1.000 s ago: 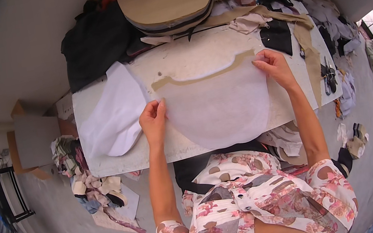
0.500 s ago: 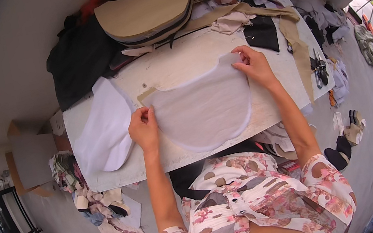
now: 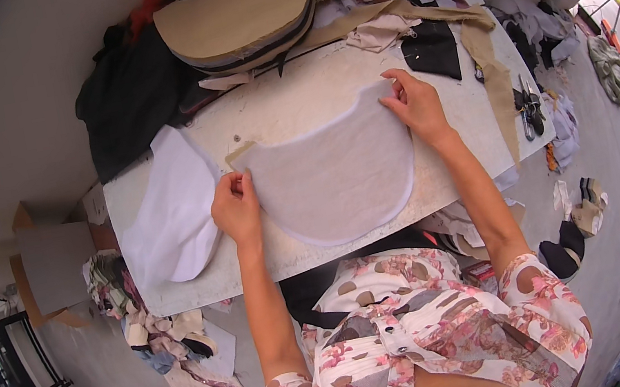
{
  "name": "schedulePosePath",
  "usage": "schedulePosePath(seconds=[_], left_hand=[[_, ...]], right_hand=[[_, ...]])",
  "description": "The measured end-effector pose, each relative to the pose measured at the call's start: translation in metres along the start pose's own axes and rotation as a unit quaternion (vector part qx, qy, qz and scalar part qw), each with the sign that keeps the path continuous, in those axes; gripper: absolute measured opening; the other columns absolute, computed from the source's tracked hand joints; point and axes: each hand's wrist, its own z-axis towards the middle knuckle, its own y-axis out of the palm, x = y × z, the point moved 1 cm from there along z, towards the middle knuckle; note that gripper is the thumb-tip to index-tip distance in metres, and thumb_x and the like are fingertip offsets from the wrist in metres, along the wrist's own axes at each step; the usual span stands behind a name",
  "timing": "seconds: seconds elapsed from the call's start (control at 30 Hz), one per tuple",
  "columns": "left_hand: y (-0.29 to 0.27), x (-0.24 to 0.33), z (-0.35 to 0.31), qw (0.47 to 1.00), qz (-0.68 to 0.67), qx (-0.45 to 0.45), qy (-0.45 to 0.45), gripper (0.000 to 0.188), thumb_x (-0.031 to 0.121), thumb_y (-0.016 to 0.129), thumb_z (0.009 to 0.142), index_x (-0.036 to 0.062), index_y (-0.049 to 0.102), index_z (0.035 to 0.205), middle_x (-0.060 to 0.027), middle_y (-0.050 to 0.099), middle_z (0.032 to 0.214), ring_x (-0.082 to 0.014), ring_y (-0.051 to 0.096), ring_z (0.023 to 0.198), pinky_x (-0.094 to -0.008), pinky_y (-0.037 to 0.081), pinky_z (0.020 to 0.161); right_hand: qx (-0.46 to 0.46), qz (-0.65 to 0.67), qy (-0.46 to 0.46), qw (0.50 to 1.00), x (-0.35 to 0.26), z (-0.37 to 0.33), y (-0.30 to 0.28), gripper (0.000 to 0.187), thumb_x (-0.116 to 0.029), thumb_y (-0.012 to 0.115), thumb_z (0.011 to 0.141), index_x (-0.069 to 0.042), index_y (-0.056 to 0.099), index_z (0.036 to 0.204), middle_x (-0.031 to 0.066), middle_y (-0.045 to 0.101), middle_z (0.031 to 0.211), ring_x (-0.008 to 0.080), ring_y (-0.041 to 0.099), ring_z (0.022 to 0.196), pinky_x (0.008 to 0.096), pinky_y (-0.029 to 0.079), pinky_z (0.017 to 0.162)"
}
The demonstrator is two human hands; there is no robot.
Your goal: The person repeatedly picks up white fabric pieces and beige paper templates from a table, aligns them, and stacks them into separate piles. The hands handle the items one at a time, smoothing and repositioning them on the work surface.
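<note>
A pale grey, white-edged piece of fabric [image 3: 331,169] with a rounded lower edge and a scooped upper edge lies flat on the white table. At its upper left corner my left hand [image 3: 236,206] is closed, thumb and fingers pinching the edge. My right hand [image 3: 416,107] pinches the upper right corner in the same way. A tan layer [image 3: 240,154] shows from under the fabric's left corner. Left of my left hand lies a white fabric piece [image 3: 173,213], slightly creased.
A stack of half-round tan and dark pieces [image 3: 240,11] stands at the table's back, beside black cloth [image 3: 132,100]. Scissors [image 3: 531,109] lie at the right edge, near a long tan strip [image 3: 480,47]. Fabric scraps [image 3: 173,334] are heaped on the floor at left.
The fabric's right corner, with my right hand on it, has shifted slightly up and left, and the fabric looks flatter there. My left hand has barely moved.
</note>
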Motion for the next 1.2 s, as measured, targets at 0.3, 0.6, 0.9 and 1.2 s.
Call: schedulePosePath(seconds=[0.3,0.6,0.9,1.2], left_hand=[[0.001,0.004,0.000,1.000,0.027,0.008,-0.011,0.015,0.023,0.069,0.084,0.0084,0.066,0.083,0.0004,0.058,0.057,-0.0131,0.053,0.051,-0.0292,0.042,0.053],[-0.012,0.022,-0.015,0.987,-0.008,0.073,0.141,0.044,0.026,0.066,0.087,0.0068,0.056,0.125,-0.0153,0.053,0.123,-0.0263,0.056,0.102,-0.0370,0.044,0.087],[0.026,0.023,-0.025,0.933,0.203,-0.142,0.262,0.066,0.047,0.054,0.089,0.0095,0.040,0.141,-0.0197,0.020,0.153,-0.0401,0.015,0.141,-0.0562,0.007,0.113],[0.019,0.026,-0.026,0.937,0.198,-0.164,0.237,0.072,0.050,0.060,0.083,0.0097,0.043,0.140,-0.0236,0.020,0.152,-0.0448,0.013,0.140,-0.0589,0.005,0.112]], right_hand=[[-0.032,0.002,0.009,0.999,-0.002,0.004,-0.004,0.042,-0.011,0.075,0.074,-0.007,0.059,0.113,0.0070,0.059,0.072,0.0209,0.057,0.064,0.0325,0.047,0.061],[0.031,-0.174,-0.097,0.979,-0.034,0.001,-0.020,0.061,-0.024,0.074,0.077,-0.010,0.048,0.130,0.0123,0.053,0.120,0.0288,0.051,0.110,0.0389,0.044,0.088],[-0.139,-0.257,-0.181,0.939,-0.031,-0.034,0.012,0.070,-0.047,0.055,0.088,-0.011,0.035,0.144,0.0195,0.020,0.152,0.0366,0.013,0.142,0.0558,0.009,0.113],[-0.180,-0.256,-0.162,0.936,-0.034,-0.031,0.012,0.067,-0.044,0.055,0.089,-0.009,0.036,0.143,0.0210,0.021,0.151,0.0375,0.014,0.142,0.0565,0.010,0.112]])
